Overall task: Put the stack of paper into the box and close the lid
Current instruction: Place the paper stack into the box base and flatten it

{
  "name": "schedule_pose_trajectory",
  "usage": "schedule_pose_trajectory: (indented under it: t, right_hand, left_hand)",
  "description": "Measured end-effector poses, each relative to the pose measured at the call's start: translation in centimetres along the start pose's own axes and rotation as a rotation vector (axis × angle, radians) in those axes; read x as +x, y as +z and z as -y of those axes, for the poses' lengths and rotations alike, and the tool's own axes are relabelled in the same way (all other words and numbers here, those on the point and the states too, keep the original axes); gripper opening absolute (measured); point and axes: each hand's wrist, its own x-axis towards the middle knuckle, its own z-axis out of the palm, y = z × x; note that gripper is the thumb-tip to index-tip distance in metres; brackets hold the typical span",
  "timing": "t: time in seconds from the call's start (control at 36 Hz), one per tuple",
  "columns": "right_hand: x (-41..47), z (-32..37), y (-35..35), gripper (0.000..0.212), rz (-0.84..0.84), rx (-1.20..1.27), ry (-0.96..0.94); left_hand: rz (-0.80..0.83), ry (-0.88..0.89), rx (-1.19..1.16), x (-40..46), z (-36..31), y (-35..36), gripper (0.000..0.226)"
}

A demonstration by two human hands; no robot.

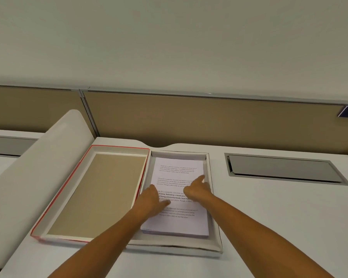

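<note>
A shallow white box [216, 235] lies open on the desk. Inside it rests the stack of paper [177, 219], white sheets with printed text. The lid [92, 197], red-edged with a brown cardboard inside, lies flat and upturned to the left of the box, touching it. My left hand [153, 199] rests palm-down on the left part of the stack, fingers spread. Over the right part sits my right hand [197, 189], its fingers reaching to the stack's right edge. Neither hand grips anything.
A grey cable hatch [283, 170] is set in the white desk [279, 227] to the right. A tan partition [209, 121] runs along the back. A curved white divider [48, 157] rises on the left, close to the lid.
</note>
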Motion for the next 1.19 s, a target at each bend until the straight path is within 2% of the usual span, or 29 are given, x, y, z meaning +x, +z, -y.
schedule_pose_trajectory:
  t: [0.08,0.14,0.31,0.5,0.69,0.81,0.89,1.19]
  right_hand:
    - [0.8,0.3,-0.3,0.09,-0.08,-0.107,-0.152]
    - [1.3,0.8,-0.7,0.08,-0.114,-0.147,-0.242]
    - [3.6,2.3,-1.9,0.048,-0.18,-0.281,-0.419]
    - [7.1,4.4,-2.7,0.059,-0.165,-0.393,-0.491]
    - [9.4,6.2,-2.7,0.06,-0.202,-0.571,-0.513]
    - [10.3,6.5,-2.6,0.065,-0.157,-0.633,-0.512]
    - [11.0,6.7,-2.5,0.067,-0.113,-0.649,-0.504]
    - [12.1,6.7,-1.8,0.069,-0.135,-0.644,-0.503]
  left_hand:
    - [0.123,0.167,0.11,-1.0,1.5,0.3,0.119]
    - [0.192,0.22,0.236,-2.0,2.4,0.3,0.138]
    - [0.09,0.309,0.373,-2.3,4.3,1.8,0.132]
    - [0.024,0.395,0.423,-2.9,4.8,2.9,0.129]
    - [0.018,0.427,0.373,-2.5,5.3,3.1,0.126]
    - [0.003,0.443,0.352,-2.5,5.4,3.1,0.124]
    - [-0.007,0.453,0.334,-2.5,5.4,3.2,0.123]
    - [-0.048,0.46,0.287,-2.5,5.5,3.4,0.118]
